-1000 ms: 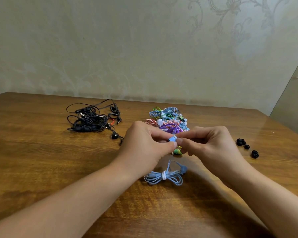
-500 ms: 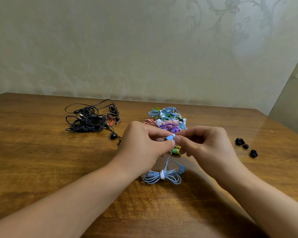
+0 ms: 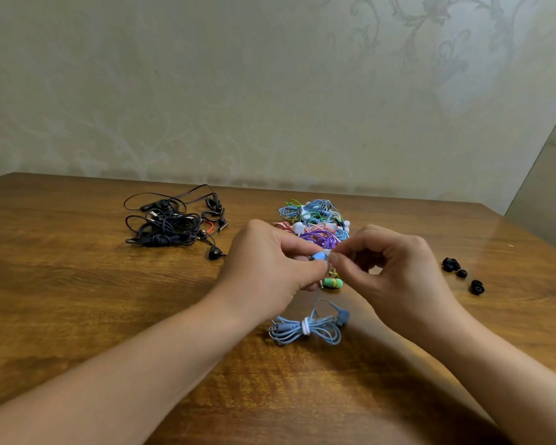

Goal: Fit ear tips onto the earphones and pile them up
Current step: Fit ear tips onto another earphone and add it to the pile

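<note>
- Step in hand, as I judge it: fitting a tip onto the blue earbud [image 3: 319, 254], held above the table [image 3: 77, 300] in front of the coloured pile [image 3: 315, 224].
- The left hand [image 3: 270, 268] pinches the earbud between thumb and forefinger; its bundled blue cord [image 3: 304, 327] lies on the table just below.
- The right hand [image 3: 395, 271] pinches something small and pale against the earbud's nozzle, likely the tip; too small to be sure.
- Both forearms reach in from below, hands meeting fingertip to fingertip.
- Next calls for a firm push until the tip seats, then laying the set on the pile.
- Black tips [image 3: 461, 273] lie well apart, at right.
</note>
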